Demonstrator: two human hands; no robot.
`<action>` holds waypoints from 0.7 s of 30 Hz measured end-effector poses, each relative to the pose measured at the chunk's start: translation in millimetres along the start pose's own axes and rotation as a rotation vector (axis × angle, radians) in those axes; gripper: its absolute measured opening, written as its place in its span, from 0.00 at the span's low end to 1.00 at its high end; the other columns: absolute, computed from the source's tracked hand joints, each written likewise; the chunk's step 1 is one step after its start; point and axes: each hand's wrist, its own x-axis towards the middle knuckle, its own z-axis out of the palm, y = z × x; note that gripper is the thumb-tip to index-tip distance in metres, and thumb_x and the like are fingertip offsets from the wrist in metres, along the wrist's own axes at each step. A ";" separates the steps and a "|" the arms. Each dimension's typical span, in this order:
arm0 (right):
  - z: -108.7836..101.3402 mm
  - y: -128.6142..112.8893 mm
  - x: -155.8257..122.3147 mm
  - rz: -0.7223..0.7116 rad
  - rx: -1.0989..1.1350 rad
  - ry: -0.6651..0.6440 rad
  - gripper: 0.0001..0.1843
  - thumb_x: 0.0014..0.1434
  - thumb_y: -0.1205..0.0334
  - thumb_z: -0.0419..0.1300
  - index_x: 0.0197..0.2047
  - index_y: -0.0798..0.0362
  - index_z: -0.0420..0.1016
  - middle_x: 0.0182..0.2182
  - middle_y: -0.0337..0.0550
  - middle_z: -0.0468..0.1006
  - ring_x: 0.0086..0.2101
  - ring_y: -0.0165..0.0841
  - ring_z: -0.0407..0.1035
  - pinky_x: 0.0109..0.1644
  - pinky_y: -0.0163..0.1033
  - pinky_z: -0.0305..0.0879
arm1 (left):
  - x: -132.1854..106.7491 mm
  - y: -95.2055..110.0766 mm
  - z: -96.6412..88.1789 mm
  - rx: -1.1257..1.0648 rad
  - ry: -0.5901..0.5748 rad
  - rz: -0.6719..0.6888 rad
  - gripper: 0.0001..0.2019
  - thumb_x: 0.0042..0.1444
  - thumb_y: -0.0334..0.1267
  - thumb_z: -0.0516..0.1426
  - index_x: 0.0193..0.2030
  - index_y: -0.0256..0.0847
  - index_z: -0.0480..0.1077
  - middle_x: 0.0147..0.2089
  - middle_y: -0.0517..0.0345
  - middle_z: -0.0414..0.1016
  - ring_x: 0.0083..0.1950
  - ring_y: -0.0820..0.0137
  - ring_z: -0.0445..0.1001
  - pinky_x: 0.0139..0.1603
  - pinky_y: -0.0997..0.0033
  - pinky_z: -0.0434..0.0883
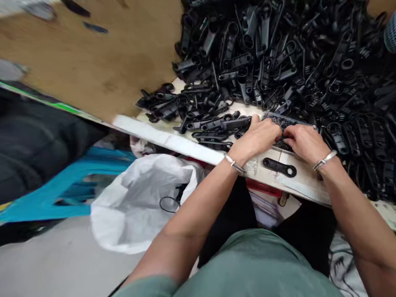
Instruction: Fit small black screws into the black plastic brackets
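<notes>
My left hand (259, 135) reaches over a shallow clear tray (297, 120) packed with small dark pieces (280, 121). Its fingers are bent and pressed together, and their tips are hidden. Opposite it, my right hand (306, 141) is at the tray too, thumb and fingers pinched. Whatever either hand holds is too small or covered to name. In front of the tray, between my wrists, a flat black crank-shaped piece (280, 167) with a ring at one end lies on the pale worktop (272, 181).
A large heap of similar black parts (266, 62) covers the back and right. Left of it stretches a brown board (130, 53). A white strip (167, 138) edges the bench. Below hangs an open white sack (123, 214), beside a blue plastic stool (62, 187).
</notes>
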 end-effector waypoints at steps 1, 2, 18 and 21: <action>-0.5 -1.0 0.5 0.007 -0.011 -0.007 0.09 0.63 0.64 0.57 0.44 0.51 0.78 0.40 0.49 0.79 0.41 0.44 0.74 0.38 0.41 0.61 | 0.7 -0.8 0.3 0.013 0.004 0.011 0.12 0.52 0.23 0.50 0.29 0.37 0.73 0.32 0.53 0.74 0.46 0.60 0.69 0.51 0.55 0.58; -0.9 -1.7 0.9 0.013 -0.018 -0.012 0.09 0.63 0.64 0.57 0.44 0.51 0.78 0.40 0.49 0.79 0.41 0.44 0.74 0.37 0.40 0.60 | 1.3 -1.6 0.8 0.022 0.010 0.020 0.12 0.52 0.23 0.50 0.28 0.37 0.73 0.31 0.54 0.73 0.45 0.61 0.69 0.51 0.55 0.58; -11.0 3.0 -10.7 0.140 -0.055 0.010 0.09 0.65 0.61 0.57 0.44 0.49 0.78 0.44 0.47 0.78 0.43 0.46 0.74 0.39 0.42 0.65 | -6.3 -10.9 8.4 -0.066 0.201 -0.016 0.11 0.60 0.24 0.48 0.33 0.37 0.69 0.34 0.56 0.72 0.43 0.65 0.69 0.53 0.57 0.57; -8.9 -1.7 -10.4 0.135 -0.098 0.024 0.09 0.65 0.58 0.58 0.45 0.49 0.78 0.43 0.48 0.78 0.42 0.46 0.74 0.37 0.42 0.66 | -6.8 -10.4 4.5 -0.145 0.181 -0.039 0.10 0.60 0.27 0.49 0.35 0.37 0.71 0.30 0.58 0.72 0.36 0.67 0.68 0.52 0.58 0.58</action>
